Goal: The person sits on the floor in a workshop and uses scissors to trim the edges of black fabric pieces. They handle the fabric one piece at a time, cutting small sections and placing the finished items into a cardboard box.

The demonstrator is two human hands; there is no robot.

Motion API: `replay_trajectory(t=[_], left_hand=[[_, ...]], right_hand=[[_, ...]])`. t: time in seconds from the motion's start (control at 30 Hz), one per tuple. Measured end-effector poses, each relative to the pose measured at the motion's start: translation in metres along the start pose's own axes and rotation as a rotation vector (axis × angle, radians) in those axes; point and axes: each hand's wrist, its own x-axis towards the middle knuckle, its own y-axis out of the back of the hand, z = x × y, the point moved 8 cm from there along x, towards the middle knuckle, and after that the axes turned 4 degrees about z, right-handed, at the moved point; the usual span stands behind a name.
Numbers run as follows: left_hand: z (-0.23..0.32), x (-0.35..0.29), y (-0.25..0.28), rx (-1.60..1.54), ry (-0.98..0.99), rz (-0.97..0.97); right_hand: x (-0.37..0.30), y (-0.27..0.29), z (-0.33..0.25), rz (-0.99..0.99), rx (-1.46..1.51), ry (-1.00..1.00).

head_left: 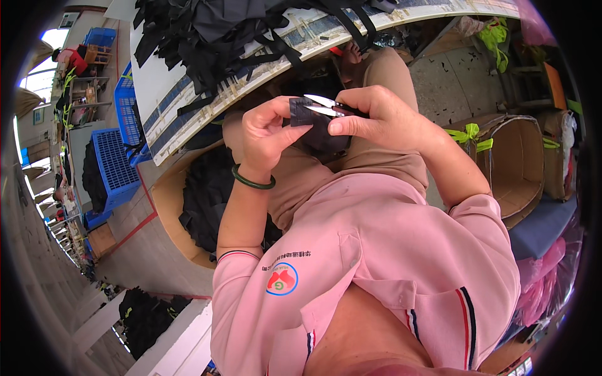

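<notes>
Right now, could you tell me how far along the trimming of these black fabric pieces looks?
Done: black pieces fill a cardboard box by the knees, though I cannot tell whether those are trimmed. In hand: the left hand pinches a small black piece while the right hand holds thread snips at its edge. Left: a heap of black straps lies on the table.

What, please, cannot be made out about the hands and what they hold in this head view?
- Snips: only the blades show; the right hand covers the handles.
- Black fabric piece: its shape is unclear, pinched by the left hand and dark against dark cloth behind.
- Cut point: too small to tell whether the blades touch the fabric.
- Box of black pieces: partly hidden by the left forearm.
</notes>
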Motion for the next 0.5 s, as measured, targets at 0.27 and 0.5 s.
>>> replay_trajectory(t=[0.27, 0.5], left_hand=[[-0.010, -0.001, 0.000, 0.032, 0.105, -0.064], [-0.007, 0.002, -0.004, 0.044, 0.100, -0.090]], right_hand=[[-0.005, 0.010, -0.015, 0.022, -0.309, 0.076], [-0.005, 0.014, -0.011, 0.019, -0.260, 0.084]])
